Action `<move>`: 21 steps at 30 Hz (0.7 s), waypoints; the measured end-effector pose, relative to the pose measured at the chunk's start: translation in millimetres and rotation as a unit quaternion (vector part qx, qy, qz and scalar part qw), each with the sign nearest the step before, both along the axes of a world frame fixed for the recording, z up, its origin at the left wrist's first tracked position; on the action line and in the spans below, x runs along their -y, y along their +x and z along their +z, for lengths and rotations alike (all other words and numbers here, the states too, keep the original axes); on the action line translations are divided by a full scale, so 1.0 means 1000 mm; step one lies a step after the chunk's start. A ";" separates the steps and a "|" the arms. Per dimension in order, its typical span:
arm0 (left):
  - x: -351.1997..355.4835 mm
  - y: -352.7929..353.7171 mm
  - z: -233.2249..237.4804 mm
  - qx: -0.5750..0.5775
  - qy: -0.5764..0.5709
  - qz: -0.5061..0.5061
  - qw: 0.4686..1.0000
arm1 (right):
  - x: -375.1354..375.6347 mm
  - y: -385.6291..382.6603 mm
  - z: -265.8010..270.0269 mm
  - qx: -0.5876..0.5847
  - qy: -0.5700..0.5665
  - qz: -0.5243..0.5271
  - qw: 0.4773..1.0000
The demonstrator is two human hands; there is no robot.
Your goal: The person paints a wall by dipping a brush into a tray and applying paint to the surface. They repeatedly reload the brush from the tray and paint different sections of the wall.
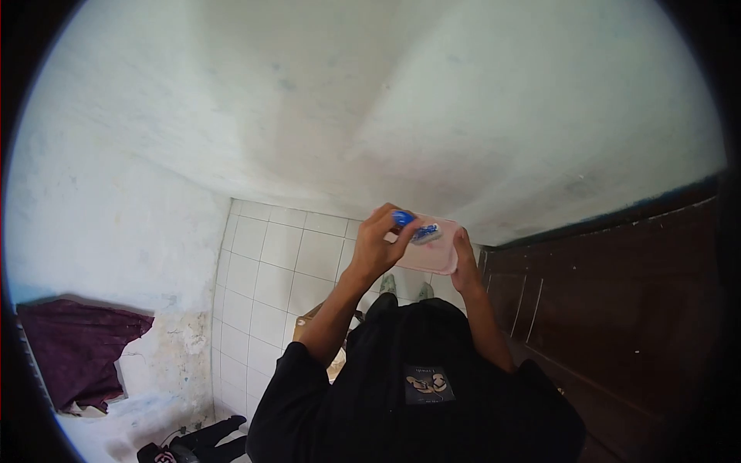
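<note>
My left hand (377, 245) is closed around the blue handle of a brush (427, 233) with a pale head. The brush is held over a shallow pale pink tray (440, 258), and its head overlaps the inside of the tray in this view. On the tray's right side my right hand (465, 266) grips the rim, with the thumb along the upper edge. Both hands are in front of my chest, above the floor and close to the wall.
A whitish, patchy wall (324, 100) rises ahead. White tiles (270, 262) cover the floor, where a cardboard box (307, 320) is partly hidden by my left arm. A dark brown door (602, 285) stands right. Purple cloth (81, 339) and dark clothing (208, 440) are at left.
</note>
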State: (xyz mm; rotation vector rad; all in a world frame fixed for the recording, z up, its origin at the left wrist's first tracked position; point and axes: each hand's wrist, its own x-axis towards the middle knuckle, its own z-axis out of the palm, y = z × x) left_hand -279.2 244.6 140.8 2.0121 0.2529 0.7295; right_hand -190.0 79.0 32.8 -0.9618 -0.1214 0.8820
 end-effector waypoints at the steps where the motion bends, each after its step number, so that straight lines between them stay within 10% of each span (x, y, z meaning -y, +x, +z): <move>1: -0.002 -0.006 0.005 0.002 -0.078 0.046 0.996 | 0.001 0.001 -0.001 -0.012 0.006 -0.007 1.000; 8: -0.034 -0.056 0.017 -0.056 -0.380 0.182 0.905 | -0.003 0.008 -0.006 0.018 -0.006 -0.062 0.998; 14: -0.033 -0.070 -0.013 0.142 -0.566 0.201 0.787 | -0.013 0.016 -0.006 0.010 0.000 -0.077 0.997; 21: -0.031 -0.034 0.022 0.289 -0.506 0.250 0.773 | -0.012 0.019 -0.014 -0.003 -0.003 -0.054 0.999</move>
